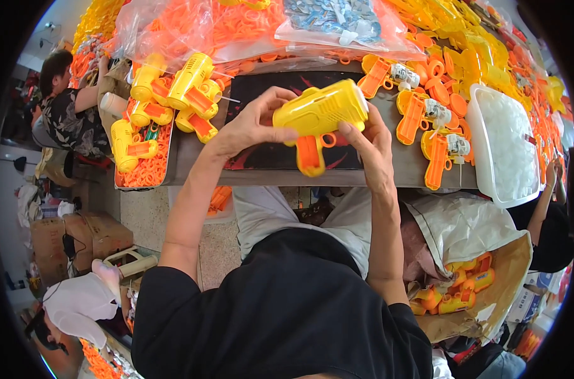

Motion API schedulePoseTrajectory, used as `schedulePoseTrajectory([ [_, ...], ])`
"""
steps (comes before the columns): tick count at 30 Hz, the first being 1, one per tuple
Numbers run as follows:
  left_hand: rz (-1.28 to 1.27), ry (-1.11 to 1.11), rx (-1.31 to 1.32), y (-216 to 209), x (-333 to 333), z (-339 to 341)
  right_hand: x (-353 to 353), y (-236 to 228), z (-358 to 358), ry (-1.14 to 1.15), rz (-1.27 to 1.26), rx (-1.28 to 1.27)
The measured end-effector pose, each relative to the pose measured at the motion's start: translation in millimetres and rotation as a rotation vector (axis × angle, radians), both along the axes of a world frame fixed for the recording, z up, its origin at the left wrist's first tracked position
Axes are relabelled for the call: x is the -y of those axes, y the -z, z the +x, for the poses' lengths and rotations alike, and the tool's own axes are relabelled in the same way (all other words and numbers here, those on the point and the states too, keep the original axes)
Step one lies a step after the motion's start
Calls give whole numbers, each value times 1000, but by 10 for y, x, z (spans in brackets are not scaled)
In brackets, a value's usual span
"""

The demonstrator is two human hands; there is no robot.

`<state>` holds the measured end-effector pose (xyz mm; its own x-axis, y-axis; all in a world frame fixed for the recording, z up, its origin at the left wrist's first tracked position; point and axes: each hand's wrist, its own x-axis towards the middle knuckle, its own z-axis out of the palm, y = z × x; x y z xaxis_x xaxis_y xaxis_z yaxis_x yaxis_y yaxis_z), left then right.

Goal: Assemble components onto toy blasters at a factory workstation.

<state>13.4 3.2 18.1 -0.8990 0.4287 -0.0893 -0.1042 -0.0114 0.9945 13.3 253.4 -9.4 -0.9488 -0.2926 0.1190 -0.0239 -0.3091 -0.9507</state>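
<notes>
A yellow toy gun [320, 108] with an orange handle and trigger ring is held up over the near edge of the table. My left hand [252, 126] is closed round its left end, thumb along the side. At the other end, which has a whitish tip, my right hand [374, 142] grips it with the thumb below and fingers behind. Under it lies a dark mat [249, 91] with red marks. To the left, several assembled yellow toy guns [189, 79] are piled up. Half-built shells [435, 151] with orange handles and small motor units lie on the right.
A tray of small orange rings [154, 164] stands at the table's left corner; a white tub [505, 189] of clear pieces is at the right. Bags of parts [331, 25] line the back. Below right, a sack [508, 265] holds yellow toy guns. Other people work on both sides.
</notes>
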Motion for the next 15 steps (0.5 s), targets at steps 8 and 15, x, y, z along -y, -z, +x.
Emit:
schedulePoseTrajectory([
  [8,-92,35,-165,67,40,-48,-94,61,202,28,112,-182],
  [15,45,-7,-281,238,56,-153,-9,194,390,-50,18,10],
])
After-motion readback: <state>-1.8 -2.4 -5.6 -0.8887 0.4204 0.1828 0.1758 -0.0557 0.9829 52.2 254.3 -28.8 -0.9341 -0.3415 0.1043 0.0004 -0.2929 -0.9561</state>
